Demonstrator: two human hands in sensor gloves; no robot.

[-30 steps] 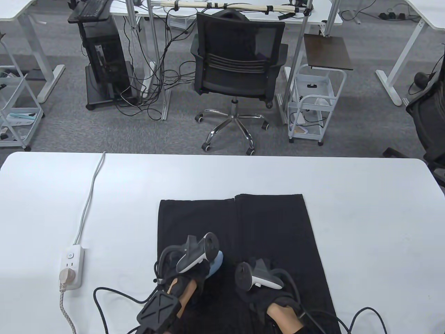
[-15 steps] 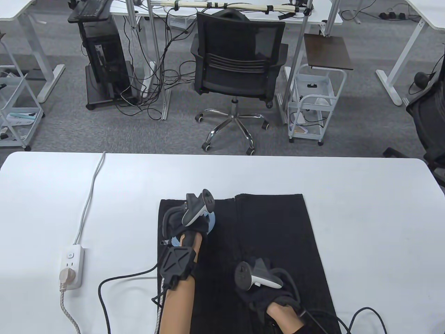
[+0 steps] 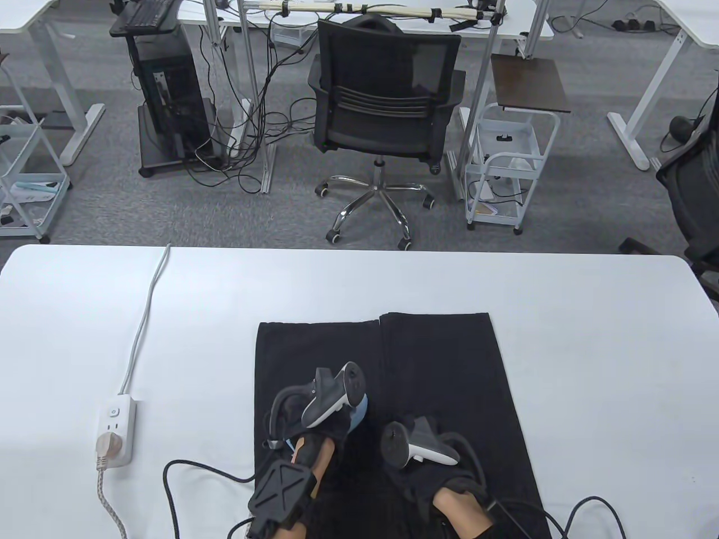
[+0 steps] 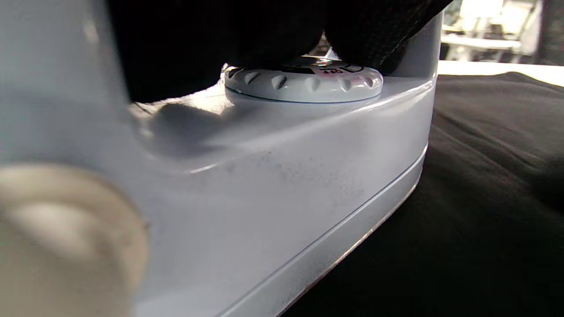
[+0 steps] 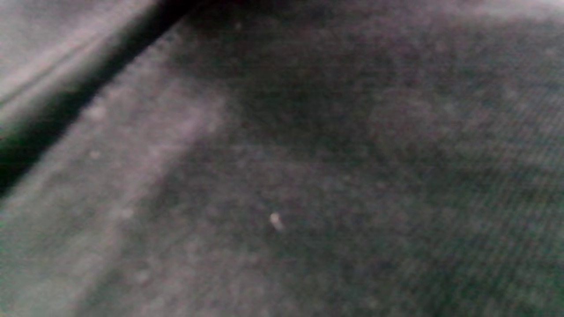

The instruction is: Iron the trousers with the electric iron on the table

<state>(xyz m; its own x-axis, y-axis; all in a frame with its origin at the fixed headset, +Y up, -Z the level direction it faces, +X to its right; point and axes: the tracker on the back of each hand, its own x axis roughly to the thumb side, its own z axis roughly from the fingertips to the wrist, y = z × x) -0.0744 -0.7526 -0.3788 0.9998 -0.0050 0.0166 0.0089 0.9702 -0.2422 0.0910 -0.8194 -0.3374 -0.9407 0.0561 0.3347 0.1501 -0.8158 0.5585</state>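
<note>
Black trousers (image 3: pixel 444 365) lie flat on the white table (image 3: pixel 590 337), legs pointing away from me. My left hand (image 3: pixel 323 418) grips the handle of a pale blue and white electric iron (image 3: pixel 358 412) that sits on the left trouser leg. The left wrist view shows the iron's body (image 4: pixel 286 176) and its white dial (image 4: pixel 304 81) right under my gloved fingers (image 4: pixel 211 39), sole flat on the trousers (image 4: pixel 484 176). My right hand (image 3: pixel 432 469) rests on the right trouser leg near the front edge. The right wrist view shows only blurred dark fabric (image 5: pixel 308 176); the right hand's fingers are hidden.
A white power strip (image 3: pixel 115 429) with one plug in it lies at the front left, its grey cable (image 3: pixel 146 314) running to the far edge. A braided cord (image 3: pixel 109 505) leads from the plug toward the front edge. Black glove cables (image 3: pixel 191 469) loop by both wrists.
My left hand pushed the iron up the left leg to the hem half a second ago, and has now drawn it back toward me to mid-leg. My right hand has stayed put.
</note>
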